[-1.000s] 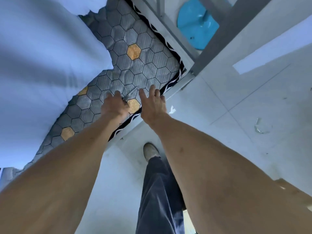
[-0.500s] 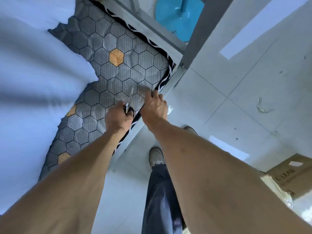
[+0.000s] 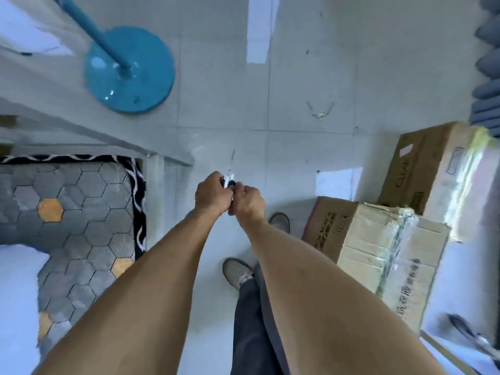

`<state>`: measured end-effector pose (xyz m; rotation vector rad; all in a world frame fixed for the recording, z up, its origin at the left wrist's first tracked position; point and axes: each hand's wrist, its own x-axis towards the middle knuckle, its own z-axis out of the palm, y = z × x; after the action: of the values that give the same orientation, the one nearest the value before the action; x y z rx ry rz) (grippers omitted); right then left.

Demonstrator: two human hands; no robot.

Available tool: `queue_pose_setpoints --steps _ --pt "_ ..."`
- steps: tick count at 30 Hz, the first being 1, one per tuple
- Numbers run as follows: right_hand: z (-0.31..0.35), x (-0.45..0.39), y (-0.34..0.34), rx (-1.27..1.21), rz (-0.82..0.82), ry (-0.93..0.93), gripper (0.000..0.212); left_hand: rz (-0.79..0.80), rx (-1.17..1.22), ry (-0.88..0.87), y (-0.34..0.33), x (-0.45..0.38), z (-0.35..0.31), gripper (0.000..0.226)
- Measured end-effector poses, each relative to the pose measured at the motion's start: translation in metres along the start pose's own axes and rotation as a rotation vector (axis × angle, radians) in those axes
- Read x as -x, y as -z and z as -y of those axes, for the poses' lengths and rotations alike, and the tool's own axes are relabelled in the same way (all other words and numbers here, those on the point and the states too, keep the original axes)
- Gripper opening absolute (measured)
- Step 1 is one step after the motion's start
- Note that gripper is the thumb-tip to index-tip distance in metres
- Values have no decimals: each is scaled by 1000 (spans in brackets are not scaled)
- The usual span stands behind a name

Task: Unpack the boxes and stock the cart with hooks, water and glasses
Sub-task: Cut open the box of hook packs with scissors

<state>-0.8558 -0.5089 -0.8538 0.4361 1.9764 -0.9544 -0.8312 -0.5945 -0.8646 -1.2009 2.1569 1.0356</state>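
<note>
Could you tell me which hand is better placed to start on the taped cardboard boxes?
Probably right. The right hand is nearer the taped boxes on the person's right. Both hands grip a small bladed tool; the left hand is farther, toward the mattress.

Two hands, left and right, gripping one pair of scissors. Two cardboard boxes right of the grip: nearer, farther. Two shoes below it.
</note>
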Motion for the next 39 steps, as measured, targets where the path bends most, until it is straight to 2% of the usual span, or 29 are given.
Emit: queue_pose_setpoints --steps 2,5,9,11,14,19,22,24,27,31,35,39 --pt "6 -12 33 -43 -31 -39 17 90 -48 -31 -17 -8 -41 19" --pt "12 -44 91 -49 -92 -139 16 203 -38 -61 -42 -18 -98 16" --pt "4 -65 152 -41 -246 -155 20 172 -45 -103 -84 -28 -165 21" --pt "-7 -69 174 -32 -315 -172 17 206 -175 -223 -107 -20 -192 16" --pt "-28 -70 198 -97 -386 -263 14 319 -324 -306 -136 -10 -217 22" --pt "-74 -66 216 -231 -422 -334 19 415 -402 -387 -167 -19 -220 30" --pt "-89 -72 217 -282 -511 -358 20 445 -424 -481 -183 -26 -223 32" --pt "-96 -83 213 -302 -593 -401 26 430 -378 -526 -197 -26 -229 25" --pt "-100 -102 207 -378 -682 -400 26 363 -158 -457 -212 -30 -233 13" --pt "-116 -110 208 -416 -782 -374 27 386 -27 -510 -236 -40 -243 14" --pt "-133 -107 222 -451 -927 -278 23 374 58 -601 -259 -36 -259 13" --pt "-154 -101 235 -495 -1036 -161 22 432 147 -680 -281 -18 -262 15"
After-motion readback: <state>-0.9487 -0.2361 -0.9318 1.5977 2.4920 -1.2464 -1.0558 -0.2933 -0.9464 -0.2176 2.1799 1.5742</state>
